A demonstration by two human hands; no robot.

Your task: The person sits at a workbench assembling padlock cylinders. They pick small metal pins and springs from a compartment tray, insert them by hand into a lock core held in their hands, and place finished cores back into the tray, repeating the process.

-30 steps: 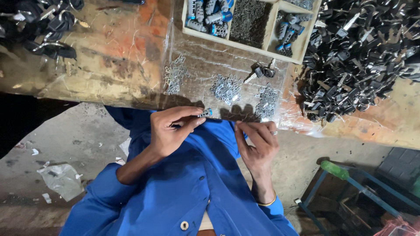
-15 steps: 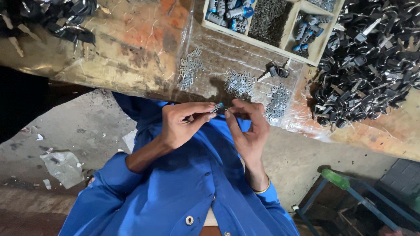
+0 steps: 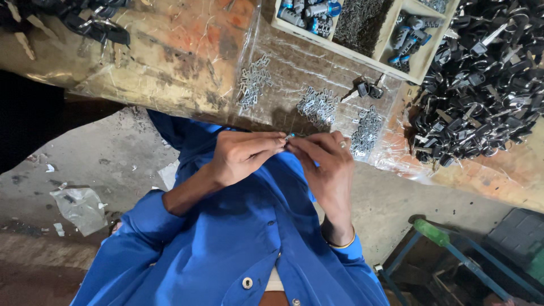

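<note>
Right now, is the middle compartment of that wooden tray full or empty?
Full: the wooden tray has its middle compartment heaped with small dark metal pieces up to the rim.

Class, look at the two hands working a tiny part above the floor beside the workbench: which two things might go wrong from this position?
1. The small metal part is pinched only at the fingertips of the left hand and right hand, off the bench edge; if it slips, it would likely drop to the dusty concrete floor.
2. The small piles of silvery metal clips lie on crinkled clear plastic sheeting near the edge; a brush of the hand might scatter them.
</note>
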